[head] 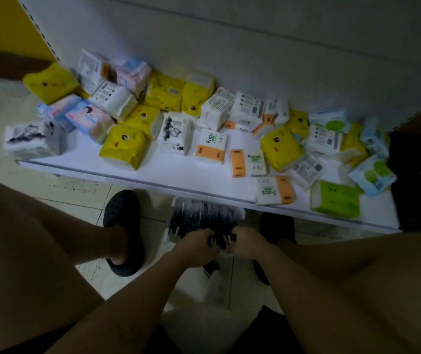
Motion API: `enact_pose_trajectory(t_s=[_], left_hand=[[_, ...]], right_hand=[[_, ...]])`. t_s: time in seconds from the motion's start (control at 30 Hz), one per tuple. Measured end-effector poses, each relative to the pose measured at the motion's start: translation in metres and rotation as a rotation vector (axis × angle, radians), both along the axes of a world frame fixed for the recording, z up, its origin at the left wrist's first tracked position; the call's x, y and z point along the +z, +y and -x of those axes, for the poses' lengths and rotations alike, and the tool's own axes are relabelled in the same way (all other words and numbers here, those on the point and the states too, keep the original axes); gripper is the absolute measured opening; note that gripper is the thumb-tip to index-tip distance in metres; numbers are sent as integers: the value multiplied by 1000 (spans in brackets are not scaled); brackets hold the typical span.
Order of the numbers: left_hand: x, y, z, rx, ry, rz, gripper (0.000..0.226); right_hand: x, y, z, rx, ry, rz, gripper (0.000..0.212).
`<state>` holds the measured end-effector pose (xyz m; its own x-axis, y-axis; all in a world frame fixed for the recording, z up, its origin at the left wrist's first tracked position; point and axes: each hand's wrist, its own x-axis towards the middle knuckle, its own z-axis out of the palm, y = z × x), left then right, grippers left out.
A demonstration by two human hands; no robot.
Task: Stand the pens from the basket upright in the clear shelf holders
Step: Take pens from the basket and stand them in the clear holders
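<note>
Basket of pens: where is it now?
Head view, lower centre: basket on the floor under the edge of the white shelf, between the black shoes; left hand and right hand grip its pens.

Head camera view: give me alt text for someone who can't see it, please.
The left hand and right hand grip a bundle of dark pens in a white basket on the pale tiled floor, between feet in dark clogs. Above, a white shelf carries scattered yellow, white, orange and green tissue packs; no clear holders show.

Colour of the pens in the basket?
Pens look black with white tips; head view, blurry.
</note>
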<state>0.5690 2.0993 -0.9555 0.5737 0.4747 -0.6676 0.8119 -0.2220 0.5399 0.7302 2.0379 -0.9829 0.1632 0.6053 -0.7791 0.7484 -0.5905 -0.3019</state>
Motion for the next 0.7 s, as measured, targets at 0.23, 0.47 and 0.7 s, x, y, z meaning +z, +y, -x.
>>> enact_pose_trajectory(t_s=[0.23, 0.47, 0.7], left_hand=[[-19, -5, 15, 104, 25, 94, 41], [-40, -2, 30, 117, 187, 167, 56], [-54, 10, 3, 239, 130, 194, 22]], right_hand=[[-27, 13, 16, -59, 57, 71, 32], [-53, 8, 19, -119, 32, 195, 49], [-62, 10, 15, -175, 53, 200, 50]])
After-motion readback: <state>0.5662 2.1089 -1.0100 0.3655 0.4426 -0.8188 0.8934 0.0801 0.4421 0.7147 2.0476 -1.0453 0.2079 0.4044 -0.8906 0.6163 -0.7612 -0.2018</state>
